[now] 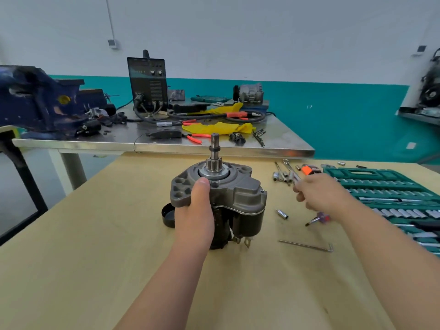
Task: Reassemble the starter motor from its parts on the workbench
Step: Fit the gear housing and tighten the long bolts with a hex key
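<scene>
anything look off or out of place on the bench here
Nothing looks damaged. The starter motor stands upright in the left hand. Only untidiness: loose sockets lie scattered on the bench beside the green socket case, not in it.

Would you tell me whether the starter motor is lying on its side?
No, the starter motor stands upright, its shaft pointing up, gripped by the left hand.

Bright, even light; soft edges.
Your right hand (326, 196) is smeared by motion blur; your left hand (194, 210) is sharp. The starter motor (247, 194) throws only a faint shadow on the wooden worktop (95, 246), so light probably comes from overhead. The steel worktop (238, 152) glints along its front lip. The vise (35, 101) and socket case (381, 186) smear and bend near the edges.
</scene>
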`<state>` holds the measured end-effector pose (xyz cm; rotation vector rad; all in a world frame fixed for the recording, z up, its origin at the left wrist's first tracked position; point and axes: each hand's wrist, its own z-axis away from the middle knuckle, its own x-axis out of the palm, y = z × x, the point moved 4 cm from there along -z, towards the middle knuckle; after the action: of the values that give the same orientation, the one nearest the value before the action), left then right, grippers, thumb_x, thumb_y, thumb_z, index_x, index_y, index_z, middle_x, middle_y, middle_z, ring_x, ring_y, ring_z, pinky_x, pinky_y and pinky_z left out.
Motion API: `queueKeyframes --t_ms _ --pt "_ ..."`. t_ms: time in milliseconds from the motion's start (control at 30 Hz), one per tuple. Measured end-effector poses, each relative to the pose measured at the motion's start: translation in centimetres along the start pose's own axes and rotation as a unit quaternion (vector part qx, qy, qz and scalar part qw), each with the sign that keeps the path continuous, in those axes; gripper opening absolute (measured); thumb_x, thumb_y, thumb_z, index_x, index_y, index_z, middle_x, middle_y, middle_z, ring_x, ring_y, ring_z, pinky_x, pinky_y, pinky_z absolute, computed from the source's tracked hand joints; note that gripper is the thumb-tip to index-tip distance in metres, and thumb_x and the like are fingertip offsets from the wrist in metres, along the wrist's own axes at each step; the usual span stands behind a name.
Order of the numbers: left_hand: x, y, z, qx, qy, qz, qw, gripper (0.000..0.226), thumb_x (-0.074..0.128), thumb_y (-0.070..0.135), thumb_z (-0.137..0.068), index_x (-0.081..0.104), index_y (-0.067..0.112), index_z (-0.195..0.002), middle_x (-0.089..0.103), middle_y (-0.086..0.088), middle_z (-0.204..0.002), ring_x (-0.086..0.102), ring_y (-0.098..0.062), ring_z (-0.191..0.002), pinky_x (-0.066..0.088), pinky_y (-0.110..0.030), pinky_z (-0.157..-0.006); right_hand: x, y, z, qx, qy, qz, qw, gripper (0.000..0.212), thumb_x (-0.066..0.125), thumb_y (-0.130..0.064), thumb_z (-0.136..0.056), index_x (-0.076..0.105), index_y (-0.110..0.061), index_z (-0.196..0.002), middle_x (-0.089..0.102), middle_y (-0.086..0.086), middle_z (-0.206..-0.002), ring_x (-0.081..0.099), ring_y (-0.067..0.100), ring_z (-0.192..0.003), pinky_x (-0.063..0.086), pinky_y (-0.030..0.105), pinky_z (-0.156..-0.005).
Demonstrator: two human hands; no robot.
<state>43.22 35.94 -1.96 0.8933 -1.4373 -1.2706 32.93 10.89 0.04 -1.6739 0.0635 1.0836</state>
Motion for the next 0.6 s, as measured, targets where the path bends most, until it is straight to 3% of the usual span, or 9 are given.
queueKeyframes --t_ms 100,167,267,333,433,600 --pt "-0.3 0.3 -0.6 -0.026 0.033 0.017 0.999 0.082 0.042 0.07 -0.046 0.058 0.031 -0.116 0.064 0.004 -0.11 0.057 -0.015 -0.101 0.042 -0.04 -0.085 0.9 3.9 1.4 -0.035 -0.027 0.149 0.988 0.018 0.051 -0.023 -0.097 0.069 -0.023 -0.094 0.068 -0.006 -0.084 0.063 0.012 -0.076 0.053 0.031 -0.068" --pt "-0.8 0.6 -1.0 -0.038 0.046 0.039 0.997 0.073 0.044 0.069 -0.048 0.061 0.034 -0.109 0.067 0.003 -0.108 0.059 -0.019 -0.105 0.045 -0.043 -0.088 1.1 4.8 2.1 -0.04 -0.012 0.185 0.982 0.017 0.05 -0.026 -0.097 0.066 -0.03 -0.093 0.066 -0.01 -0.086 0.062 0.01 -0.077 0.055 0.033 -0.074" --pt "-1.9 0.7 -1.5 -0.055 0.064 0.11 0.99 0.045 0.05 0.062 -0.064 0.063 0.033 -0.096 0.073 0.005 -0.1 0.065 -0.017 -0.099 0.048 -0.037 -0.078 2.1 4.3 3.4 -0.072 0.015 0.216 0.974 0.013 0.05 -0.029 -0.096 0.059 -0.035 -0.089 0.062 -0.014 -0.087 0.058 0.005 -0.075 0.051 0.028 -0.067" --pt "-3.1 0.7 -2.1 -0.059 0.073 0.18 0.979 0.037 0.048 0.055 -0.078 0.066 0.031 -0.098 0.077 0.005 -0.094 0.072 -0.018 -0.092 0.051 -0.034 -0.073 3.6 3.1 4.2 -0.117 0.005 0.232 0.966 0.012 0.05 -0.032 -0.095 0.061 -0.035 -0.093 0.061 -0.014 -0.09 0.058 0.006 -0.079 0.052 0.031 -0.072" --pt "-5.1 1.4 -2.9 -0.045 0.077 0.244 0.966 0.037 0.044 0.049 -0.085 0.068 0.027 -0.102 0.077 0.002 -0.094 0.075 -0.016 -0.081 0.051 -0.034 -0.071 5.9 0.6 4.5 -0.161 -0.034 0.23 0.959 0.016 0.049 -0.033 -0.096 0.064 -0.033 -0.098 0.063 -0.013 -0.096 0.059 0.01 -0.085 0.053 0.034 -0.081" --pt "-6.5 2.3 -3.4 0.011 0.055 0.187 0.981 0.043 0.048 0.05 -0.076 0.068 0.027 -0.107 0.077 0.001 -0.097 0.074 -0.015 -0.084 0.049 -0.039 -0.075 8.7 -3.2 2.0 -0.166 -0.008 0.237 0.957 0.024 0.046 -0.035 -0.097 0.063 -0.024 -0.111 0.065 -0.002 -0.104 0.061 0.02 -0.09 0.053 0.036 -0.079"
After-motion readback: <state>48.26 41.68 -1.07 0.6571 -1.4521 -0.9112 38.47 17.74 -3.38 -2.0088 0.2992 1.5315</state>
